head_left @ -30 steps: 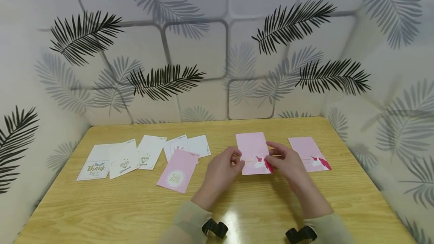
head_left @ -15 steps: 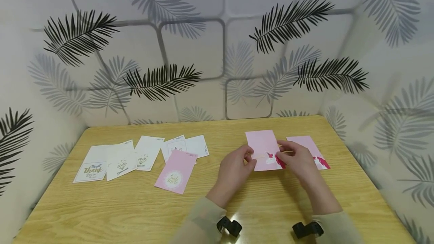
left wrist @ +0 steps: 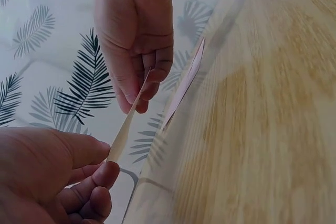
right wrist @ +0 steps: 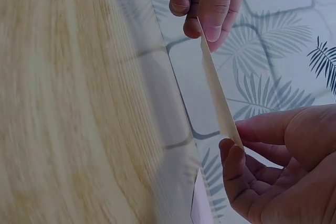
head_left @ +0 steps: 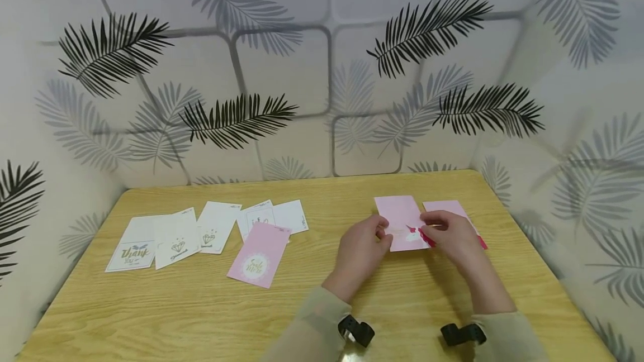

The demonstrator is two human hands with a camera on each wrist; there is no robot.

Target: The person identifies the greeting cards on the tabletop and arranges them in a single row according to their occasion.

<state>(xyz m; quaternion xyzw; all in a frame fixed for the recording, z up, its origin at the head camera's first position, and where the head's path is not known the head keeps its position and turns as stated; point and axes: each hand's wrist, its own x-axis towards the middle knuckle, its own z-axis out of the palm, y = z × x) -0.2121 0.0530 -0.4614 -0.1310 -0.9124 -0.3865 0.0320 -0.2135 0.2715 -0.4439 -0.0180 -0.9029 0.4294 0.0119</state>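
Note:
A pink card (head_left: 398,215) with a white and red unicorn is held up by both hands, clear of the table in the wrist views. My left hand (head_left: 359,253) pinches its left edge between thumb and fingers. On the opposite edge my right hand (head_left: 455,242) does the same, near the red mane. Seen edge-on in the left wrist view, the card (left wrist: 125,129) looks thin and slightly bent. Behind the right hand, a second pink card (head_left: 448,206) lies on the table, partly covered by that hand.
Left on the wooden table (head_left: 191,312) lie several white cards, including a "Thank you" card (head_left: 132,256) and one with a diamond (head_left: 176,236). A pink "Smile More" card (head_left: 259,253) overlaps some of them. A leaf-patterned cloth (head_left: 282,71) hangs behind the far edge.
Both hands have moved to the right with the pink unicorn card, bringing it beside the second pink card. The right hand now covers more of that second card. The left-side cards stay put.

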